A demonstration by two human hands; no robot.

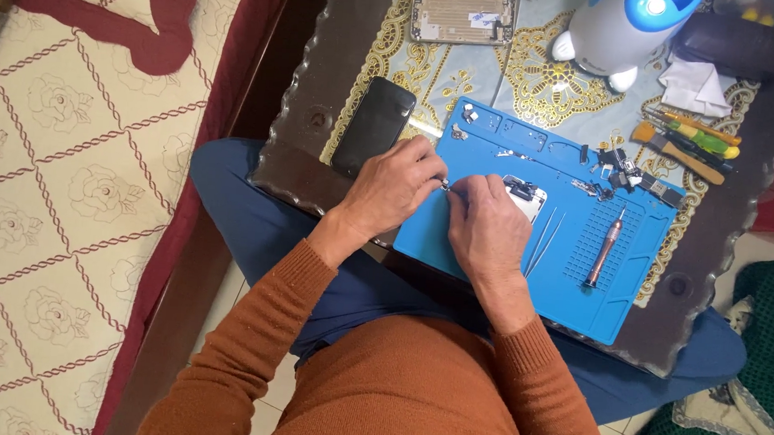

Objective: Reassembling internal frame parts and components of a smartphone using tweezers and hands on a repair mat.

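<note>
**A:** Where both hands meet, there's a tiny metal part (446, 185) pinched between fingertips, over the left half of the blue mat (492, 279). Left hand (391, 189) closed on it; right hand (488, 226) curled, fingertips pressed to the same piece.

**B:** What's under the right hand?

**A:** White phone assembly (528, 196), partly hidden, just right of the part. Tweezers (542, 243) beside it, copper screwdriver (605, 248) further right.

**B:** Off the mat?

**A:** Black phone (374, 126) on the bench (309, 103) just left. Far side: open phone chassis (464, 17), white-blue bottle (623, 25). Far right: brush and tools (687, 143).
</note>
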